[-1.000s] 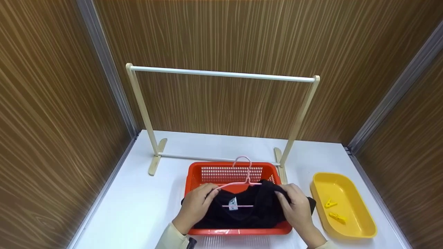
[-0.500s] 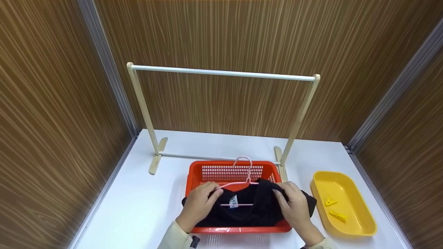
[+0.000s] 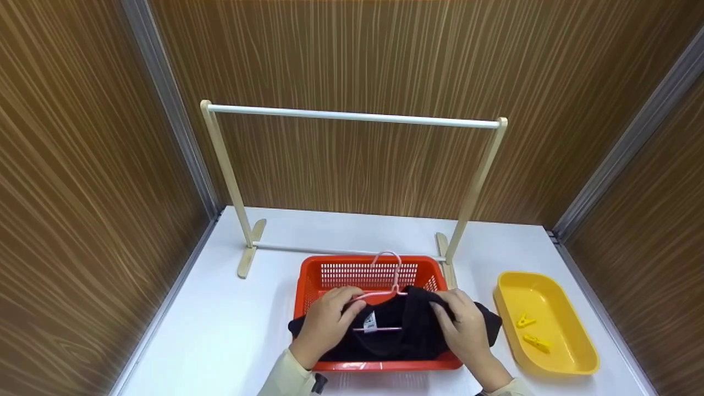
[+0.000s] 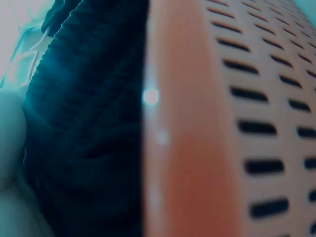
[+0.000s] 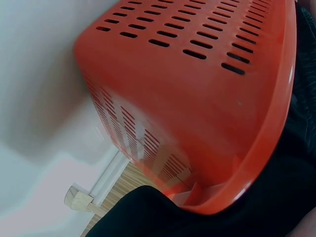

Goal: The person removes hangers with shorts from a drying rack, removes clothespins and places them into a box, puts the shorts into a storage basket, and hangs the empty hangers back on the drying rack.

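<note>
A black garment (image 3: 379,349) with a white label (image 3: 370,321) at its neckline lies bunched over the front of a red basket (image 3: 385,366). Inside its neck opening sits a pink hanger (image 3: 396,278), hook pointing up and away, with its lower bar showing across the opening. My left hand (image 3: 329,324) pinches the neckline edge at the hanger's left arm. On the other side, my right hand (image 3: 465,327) grips the garment's right shoulder, where cloth covers the hanger. Black fabric hangs over the basket's rim (image 5: 266,158) in the right wrist view.
Behind the basket stands a wooden rack with a white top rail (image 3: 352,115). A yellow tray (image 3: 542,300) at the right holds two yellow clothespins (image 3: 537,343). Wood-patterned panels (image 3: 352,170) enclose the white table (image 3: 181,330) at the back and sides.
My left hand has slid right along the neckline, closer to the hanger's hook. The right hand has shifted slightly left, still gripping the cloth. The hook sits a little lower.
</note>
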`<state>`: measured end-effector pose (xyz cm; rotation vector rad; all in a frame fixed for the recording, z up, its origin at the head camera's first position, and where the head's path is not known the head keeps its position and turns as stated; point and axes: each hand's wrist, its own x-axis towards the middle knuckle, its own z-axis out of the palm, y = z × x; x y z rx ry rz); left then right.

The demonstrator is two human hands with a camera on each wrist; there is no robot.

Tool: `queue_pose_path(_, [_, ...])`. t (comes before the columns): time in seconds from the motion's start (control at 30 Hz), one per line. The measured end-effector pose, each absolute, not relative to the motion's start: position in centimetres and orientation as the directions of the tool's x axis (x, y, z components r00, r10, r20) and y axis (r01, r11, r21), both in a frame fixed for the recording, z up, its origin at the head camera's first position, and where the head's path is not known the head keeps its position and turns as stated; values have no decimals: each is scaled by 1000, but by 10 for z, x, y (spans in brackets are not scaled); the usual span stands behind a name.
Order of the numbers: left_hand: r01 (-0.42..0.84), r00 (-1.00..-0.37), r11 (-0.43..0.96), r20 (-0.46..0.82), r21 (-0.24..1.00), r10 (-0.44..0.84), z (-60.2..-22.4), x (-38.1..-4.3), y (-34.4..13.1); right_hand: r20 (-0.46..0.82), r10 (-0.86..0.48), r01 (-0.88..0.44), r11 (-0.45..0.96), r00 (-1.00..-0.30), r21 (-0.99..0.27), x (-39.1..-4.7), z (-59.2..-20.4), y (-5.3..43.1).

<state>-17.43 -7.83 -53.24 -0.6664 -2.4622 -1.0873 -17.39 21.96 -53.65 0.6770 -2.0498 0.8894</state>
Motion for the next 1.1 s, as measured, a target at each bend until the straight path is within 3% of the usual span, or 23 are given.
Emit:
queue_pose_path(0.4, [590,-780,623,561,514,275,-531,-175,-65,840,-169,-715,624,-516,-314,-173,-539,215])
queue_pose_path(0.67, [641,-728,637,603,429,326,-530,-177,-62,816,-179,-701,630,-550,-335,-173,-540,214])
queue_pose_path(1.1, [628,-743,624,598,465,301,-530,-178,-66,830,-174,-721,608,-529,-332,-177,-538,227])
